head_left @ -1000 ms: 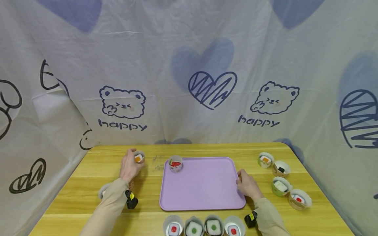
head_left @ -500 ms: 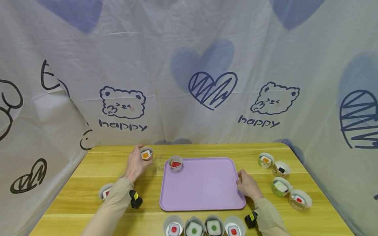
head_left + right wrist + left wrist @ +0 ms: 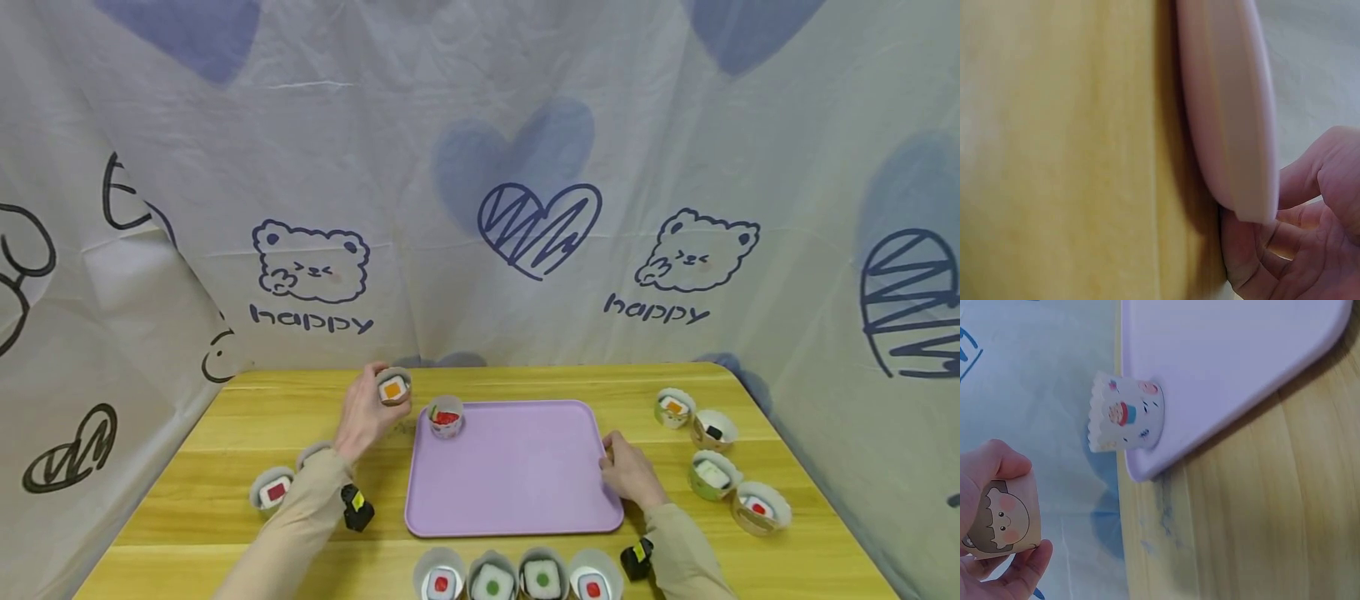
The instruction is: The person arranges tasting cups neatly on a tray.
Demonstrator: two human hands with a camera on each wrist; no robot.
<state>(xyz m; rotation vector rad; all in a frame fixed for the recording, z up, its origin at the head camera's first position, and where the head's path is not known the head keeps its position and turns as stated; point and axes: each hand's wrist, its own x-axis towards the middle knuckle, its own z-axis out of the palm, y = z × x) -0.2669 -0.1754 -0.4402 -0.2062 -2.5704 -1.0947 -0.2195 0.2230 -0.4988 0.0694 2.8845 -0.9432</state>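
Observation:
My left hand [image 3: 365, 419] grips a paper baking cup [image 3: 1013, 512] by its sides, thumb and fingers on opposite walls. A cartoon face is printed on the cup, and inside sits a white sushi-like piece [image 3: 392, 389] with an orange centre. It is held just left of the lilac tray [image 3: 517, 475]. On the tray's back left corner stands another paper cup [image 3: 446, 421] with red and green filling. At the tray's right edge, my right hand [image 3: 633, 472] pinches the rim, with fingers [image 3: 1244, 250] under it.
Two filled cups stand at the left by my sleeve, one a cup with a red-centred piece [image 3: 272, 490]. Several cups line the front, including a green-dotted one [image 3: 492, 581]. More stand at right, such as an orange-topped cup [image 3: 675, 408]. A printed curtain [image 3: 480, 125] hangs behind.
My left hand has carried the orange-centred cup rightward and slightly back, towards the tray, uncovering the cups at the left. The right hand and the tray have stayed put.

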